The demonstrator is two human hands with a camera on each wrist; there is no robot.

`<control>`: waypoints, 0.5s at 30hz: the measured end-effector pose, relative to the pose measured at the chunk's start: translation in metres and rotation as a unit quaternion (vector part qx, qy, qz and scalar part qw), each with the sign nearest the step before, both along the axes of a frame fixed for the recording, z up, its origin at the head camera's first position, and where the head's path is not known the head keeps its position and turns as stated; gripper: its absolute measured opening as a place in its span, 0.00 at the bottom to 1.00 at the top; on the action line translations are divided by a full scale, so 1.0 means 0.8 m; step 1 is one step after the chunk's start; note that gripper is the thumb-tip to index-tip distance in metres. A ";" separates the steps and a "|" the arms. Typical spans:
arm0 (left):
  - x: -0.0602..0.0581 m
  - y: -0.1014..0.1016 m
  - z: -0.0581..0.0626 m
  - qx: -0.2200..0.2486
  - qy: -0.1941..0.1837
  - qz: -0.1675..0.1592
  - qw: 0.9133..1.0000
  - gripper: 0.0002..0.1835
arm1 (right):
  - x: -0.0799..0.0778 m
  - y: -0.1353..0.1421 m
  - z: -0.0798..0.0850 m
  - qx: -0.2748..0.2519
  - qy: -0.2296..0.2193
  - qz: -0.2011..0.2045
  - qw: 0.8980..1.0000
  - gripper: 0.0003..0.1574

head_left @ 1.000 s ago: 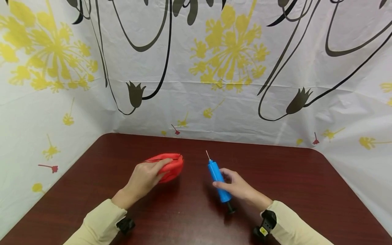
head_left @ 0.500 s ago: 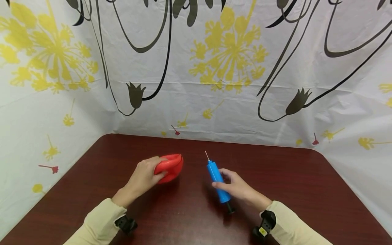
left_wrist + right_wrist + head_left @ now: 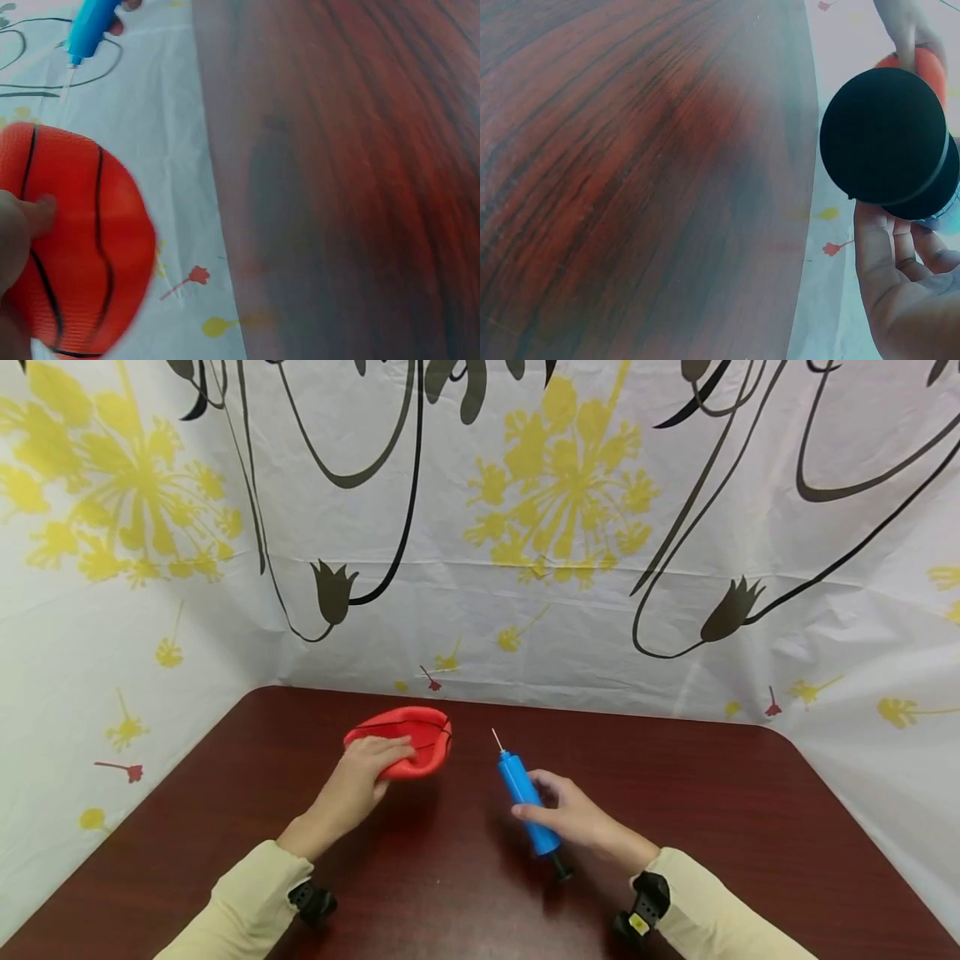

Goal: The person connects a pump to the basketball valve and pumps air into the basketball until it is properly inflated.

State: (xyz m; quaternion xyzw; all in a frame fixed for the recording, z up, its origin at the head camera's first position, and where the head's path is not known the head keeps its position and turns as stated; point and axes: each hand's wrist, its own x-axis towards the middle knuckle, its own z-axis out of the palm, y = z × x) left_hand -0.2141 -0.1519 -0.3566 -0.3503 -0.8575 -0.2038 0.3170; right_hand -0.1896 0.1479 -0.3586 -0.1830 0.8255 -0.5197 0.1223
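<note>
Since the earlier frame, we note the soft red ball with black seam lines [image 3: 422,729] raised and turned, its dented side now showing, and the blue plastic cylindrical hand pump [image 3: 521,785] edged slightly leftward. We list the ball to the left of the pump, near it but apart from its thin metal needle [image 3: 497,741]. Left hand [image 3: 356,781]: grasping the ball, fingers laid over the dent. Right hand [image 3: 573,817]: thumb and fingers curled round the pump's barrel; pump tilted, needle end farther off, black handle [image 3: 562,869] nearer. We enter also, below the pump, a dark reddish-brown wood-grain table [image 3: 450,893]; beyond it, a white sheet printed with yellow and grey flowers [image 3: 442,535]; at either side, cream sleeves [image 3: 243,902].
</note>
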 end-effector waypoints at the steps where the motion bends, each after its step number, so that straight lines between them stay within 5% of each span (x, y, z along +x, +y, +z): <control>1: -0.001 -0.001 -0.001 -0.012 0.022 0.000 1.000 0.23 | 0.000 0.000 0.000 -0.001 0.000 0.001 1.000 0.31; 6: -0.005 -0.005 -0.003 -0.063 0.109 0.026 0.992 0.26 | -0.001 0.000 0.000 0.000 0.000 0.001 1.000 0.31; 15: -0.001 -0.007 -0.006 -0.066 0.075 0.018 0.995 0.27 | 0.001 0.003 0.002 -0.002 0.011 0.014 1.000 0.30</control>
